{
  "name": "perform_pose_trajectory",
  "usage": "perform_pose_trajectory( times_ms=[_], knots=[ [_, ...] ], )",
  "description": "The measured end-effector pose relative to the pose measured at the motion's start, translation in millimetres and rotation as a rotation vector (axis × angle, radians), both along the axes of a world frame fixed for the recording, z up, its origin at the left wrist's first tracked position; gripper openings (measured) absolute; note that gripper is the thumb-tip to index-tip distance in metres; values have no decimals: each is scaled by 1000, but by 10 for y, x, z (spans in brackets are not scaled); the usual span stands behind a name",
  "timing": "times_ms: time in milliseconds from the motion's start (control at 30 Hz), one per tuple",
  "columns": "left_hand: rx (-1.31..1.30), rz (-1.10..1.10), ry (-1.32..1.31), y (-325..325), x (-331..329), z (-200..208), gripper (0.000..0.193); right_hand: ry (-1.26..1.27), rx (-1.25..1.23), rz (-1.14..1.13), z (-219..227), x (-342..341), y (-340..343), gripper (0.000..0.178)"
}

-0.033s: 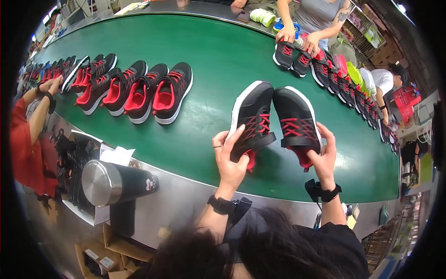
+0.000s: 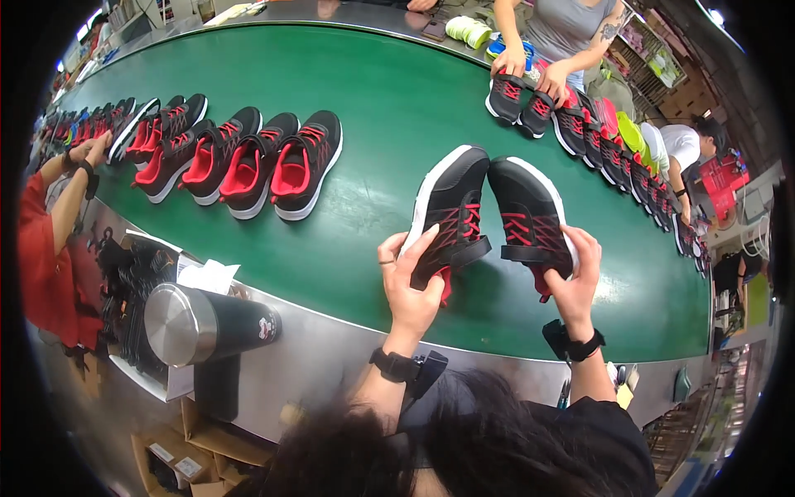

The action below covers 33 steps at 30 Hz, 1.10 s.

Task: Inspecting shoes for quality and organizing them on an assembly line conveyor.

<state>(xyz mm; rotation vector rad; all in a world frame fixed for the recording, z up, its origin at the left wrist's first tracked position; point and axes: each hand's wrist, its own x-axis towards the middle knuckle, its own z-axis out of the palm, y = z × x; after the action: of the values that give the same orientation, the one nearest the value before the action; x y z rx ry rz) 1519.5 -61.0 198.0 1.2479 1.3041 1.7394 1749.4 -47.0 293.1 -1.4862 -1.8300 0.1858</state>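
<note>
Two black sneakers with red laces, red lining and white soles are held side by side over the green belt, toes pointing away from me. My left hand (image 2: 411, 286) grips the left sneaker (image 2: 451, 195) near its heel, with the thumb by the red collar. Around the heel part of the right sneaker (image 2: 527, 207) close the fingers of my right hand (image 2: 575, 269), its thumb at the opening. A black strap crosses each shoe below the laces. The palm-side contact is partly hidden. Both wrists carry black bands with small devices.
Left on the green belt (image 2: 373, 91) stand several matching sneakers (image 2: 306, 166). A steel-lidded tumbler (image 2: 215, 323) and a box of black parts (image 2: 141, 290) sit on the near metal ledge. Across, a co-worker's hands (image 2: 534, 70) touch shoes in a row (image 2: 613, 157); a red-sleeved co-worker reaches in at left.
The right sneaker has turned slightly in my right hand, showing less of its red lining. My left hand and its shoe look almost unmoved.
</note>
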Motion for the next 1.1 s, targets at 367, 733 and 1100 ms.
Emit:
perform_pose_trajectory(
  times_ms=[367, 733, 1100],
  knots=[
    [-54, -279, -556, 0, 175, 47, 69, 1018, -395, -85, -22, -7, -79, 54],
    [-40, -509, -908, -42, 332, -64, 58, 847, -750, 166, -151, 206, -102, 44],
    [-221, 227, -198, -60, 457, -100, 51, -291, -279, 293, -70, -421, -90, 45]
  ],
)
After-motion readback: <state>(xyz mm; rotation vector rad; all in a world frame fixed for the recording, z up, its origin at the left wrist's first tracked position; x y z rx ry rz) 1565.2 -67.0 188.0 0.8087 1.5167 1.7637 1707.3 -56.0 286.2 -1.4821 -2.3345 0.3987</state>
